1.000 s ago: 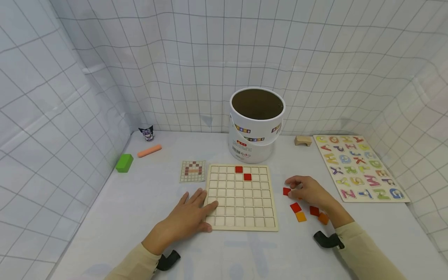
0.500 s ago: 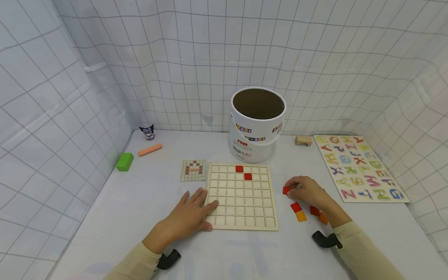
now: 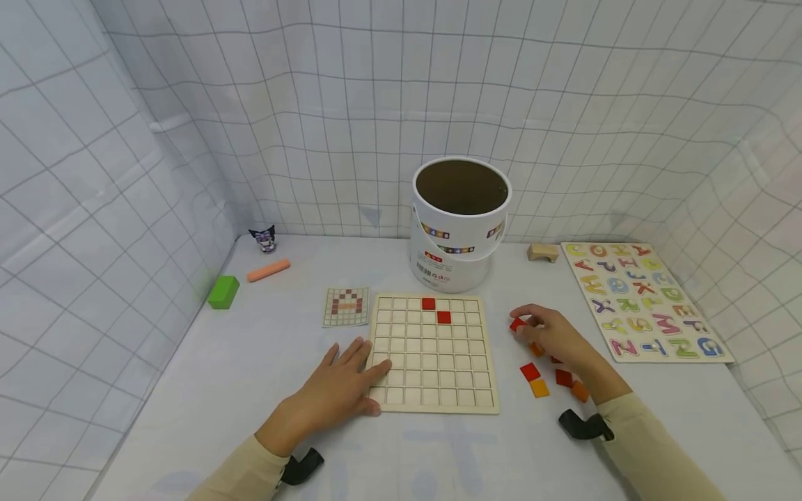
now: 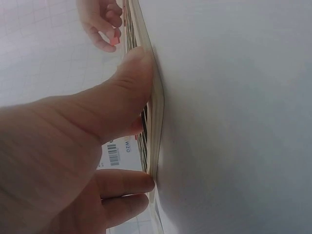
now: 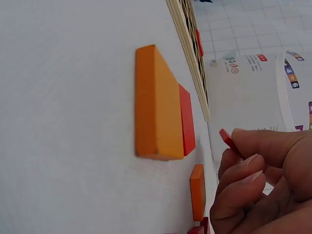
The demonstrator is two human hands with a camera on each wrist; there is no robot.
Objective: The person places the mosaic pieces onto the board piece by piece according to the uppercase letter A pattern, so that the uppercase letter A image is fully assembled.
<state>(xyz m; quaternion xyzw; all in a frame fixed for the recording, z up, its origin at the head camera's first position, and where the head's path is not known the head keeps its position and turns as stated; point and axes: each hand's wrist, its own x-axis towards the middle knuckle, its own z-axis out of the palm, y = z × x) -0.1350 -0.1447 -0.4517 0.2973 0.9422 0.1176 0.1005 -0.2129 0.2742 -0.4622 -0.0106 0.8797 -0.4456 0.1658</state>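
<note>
My right hand pinches a small red square tile between thumb and finger, right of the wooden grid board. In the right wrist view the held tile is lifted off the table. Below that hand lie loose tiles, among them a red tile and an orange tile touching it. My left hand rests with spread fingers on the board's left edge, thumb near its lower corner. Two red tiles sit in the board's upper cells, one in the top row, the other diagonally below.
Behind the board stands a white bucket. A printed pattern card lies at its upper left. An alphabet board lies right. Farther left are a green block, an orange stick and a figurine. A wooden arch block sits right of the bucket.
My right hand has taken hold of the red tile, raised it off the table and shifted slightly away from me. An orange tile shows beneath it now. The left hand has stayed put.
</note>
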